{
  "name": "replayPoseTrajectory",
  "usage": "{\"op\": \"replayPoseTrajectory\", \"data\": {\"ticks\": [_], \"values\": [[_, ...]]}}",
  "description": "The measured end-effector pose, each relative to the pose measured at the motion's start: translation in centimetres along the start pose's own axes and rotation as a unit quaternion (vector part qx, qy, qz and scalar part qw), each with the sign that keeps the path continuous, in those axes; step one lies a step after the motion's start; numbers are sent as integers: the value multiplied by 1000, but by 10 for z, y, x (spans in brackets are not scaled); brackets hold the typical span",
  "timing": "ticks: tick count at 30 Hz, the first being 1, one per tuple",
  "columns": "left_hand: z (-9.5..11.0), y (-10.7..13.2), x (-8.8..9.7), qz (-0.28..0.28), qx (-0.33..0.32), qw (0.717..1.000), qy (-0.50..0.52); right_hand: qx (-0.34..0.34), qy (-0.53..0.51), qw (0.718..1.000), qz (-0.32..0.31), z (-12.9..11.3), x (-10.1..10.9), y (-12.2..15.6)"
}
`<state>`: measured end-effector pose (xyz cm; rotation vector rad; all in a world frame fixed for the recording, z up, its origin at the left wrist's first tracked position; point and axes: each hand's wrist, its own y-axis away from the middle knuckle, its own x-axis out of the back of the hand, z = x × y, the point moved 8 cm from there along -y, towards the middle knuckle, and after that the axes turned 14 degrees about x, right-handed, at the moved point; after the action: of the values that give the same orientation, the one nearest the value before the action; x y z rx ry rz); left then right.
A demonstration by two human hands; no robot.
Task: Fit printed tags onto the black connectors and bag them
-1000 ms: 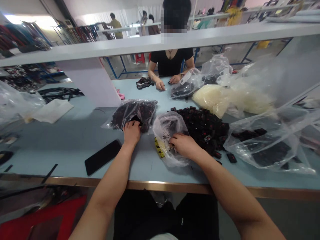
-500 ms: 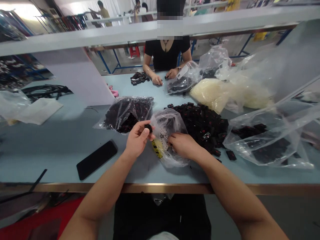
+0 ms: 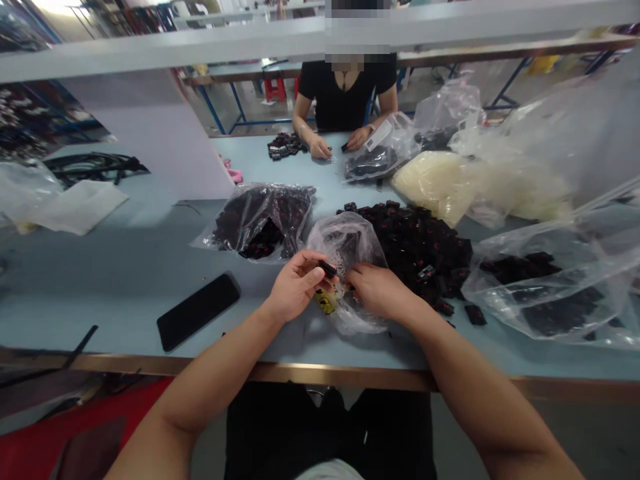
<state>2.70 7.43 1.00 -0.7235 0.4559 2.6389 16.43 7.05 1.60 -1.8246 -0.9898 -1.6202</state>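
Between the thumb and fingers of my left hand (image 3: 300,285) is a small black plastic part (image 3: 327,269) with a ridged edge. My right hand (image 3: 377,288) is at the mouth of a clear plastic bag (image 3: 345,230) that holds many tiny pale pieces. Its fingers are bent together, and their tips are hidden, so what they pinch does not show. A yellow-and-black label (image 3: 326,301) shows on the bag's left side. Behind and right of the bag lies a heap of black plastic parts (image 3: 425,247).
A bag of black parts (image 3: 265,213) sits behind my left hand, and another bag (image 3: 565,280) lies far right. A black phone (image 3: 199,312) rests at left. Across the table, a person (image 3: 345,100) handles small parts beside cream-filled bags (image 3: 435,187). A white shelf (image 3: 225,47) spans above.
My left hand has moved right, closer to the bag's mouth, and the black part is turned so its ridged edge shows. My right hand stays at the bag. The view has shifted slightly.
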Motion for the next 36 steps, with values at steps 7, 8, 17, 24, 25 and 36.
{"op": "replayPoseTrajectory", "data": {"ticks": [7, 8, 17, 24, 25, 36], "values": [[-2, 0, 4, 21, 5, 1000, 18, -24, -59, 996, 61, 10, 7, 3], [-3, 0, 4, 23, 11, 999, 22, -32, -64, 995, 69, 12, 7, 4], [-6, 3, -1, -1, 13, 1000, 9, -45, -109, 982, 146, 20, 9, 5], [-1, 2, 0, 2, -21, 1000, 20, -67, -235, 930, 275, 35, 17, 13], [-2, 2, 0, 1, -20, 1000, 20, -69, -260, 916, 297, 36, 18, 14], [-9, 1, 0, 4, -11, 1000, 14, -63, -553, 731, 394, 28, 17, 15]]}}
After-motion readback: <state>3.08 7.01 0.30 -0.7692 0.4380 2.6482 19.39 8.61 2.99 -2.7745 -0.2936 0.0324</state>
